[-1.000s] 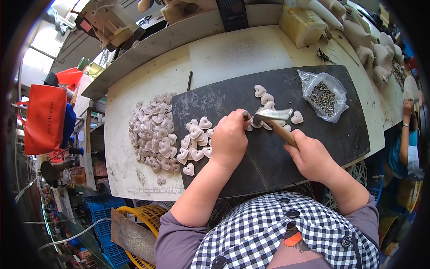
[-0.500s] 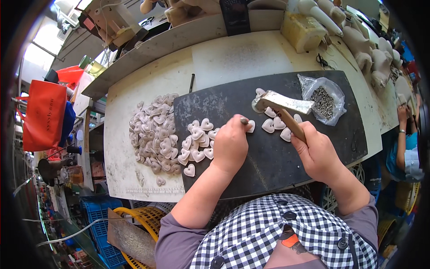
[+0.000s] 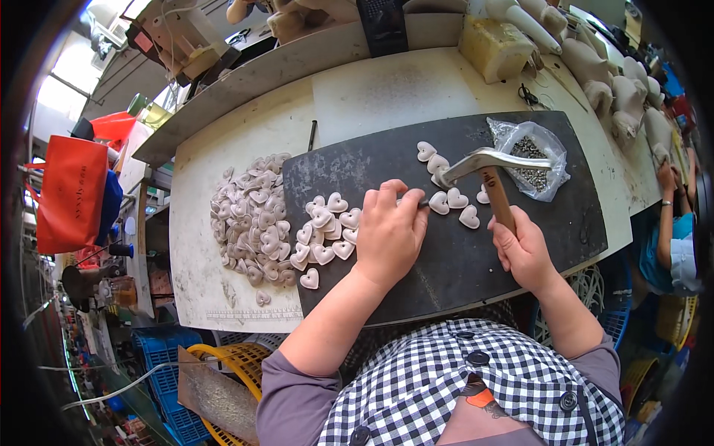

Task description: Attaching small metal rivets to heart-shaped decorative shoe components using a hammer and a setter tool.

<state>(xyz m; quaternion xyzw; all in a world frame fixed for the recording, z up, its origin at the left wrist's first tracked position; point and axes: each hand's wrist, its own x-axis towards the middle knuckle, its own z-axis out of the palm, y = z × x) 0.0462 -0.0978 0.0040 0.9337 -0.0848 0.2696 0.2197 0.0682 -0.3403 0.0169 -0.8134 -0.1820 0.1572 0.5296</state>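
My right hand (image 3: 523,250) is wrapped round the wooden handle of a hammer (image 3: 500,199), its silvery metal head tilted above the black board (image 3: 476,275). My left hand (image 3: 390,232) rests over the board, fingertips closed on a short metal rod (image 3: 422,201) whose end shows past the thumb; the rest is hidden. Right of it lie several pale, padded heart shapes (image 3: 457,198), partly under the hammer head. Another loose cluster of hearts (image 3: 323,254) sits left of my left hand.
A big heap of hearts (image 3: 256,215) covers the white table left of the board. An open clear plastic bag (image 3: 554,178) of small metal studs lies at the board's far right. A dark thin rod (image 3: 312,135) and scissors (image 3: 528,95) lie farther back. Another person's arm (image 3: 664,215) shows at right.
The hammer head has shifted to the right and turned, uncovering hearts beneath it. My left hand has turned, its fingers reaching farther over the rod. The view has shifted slightly.
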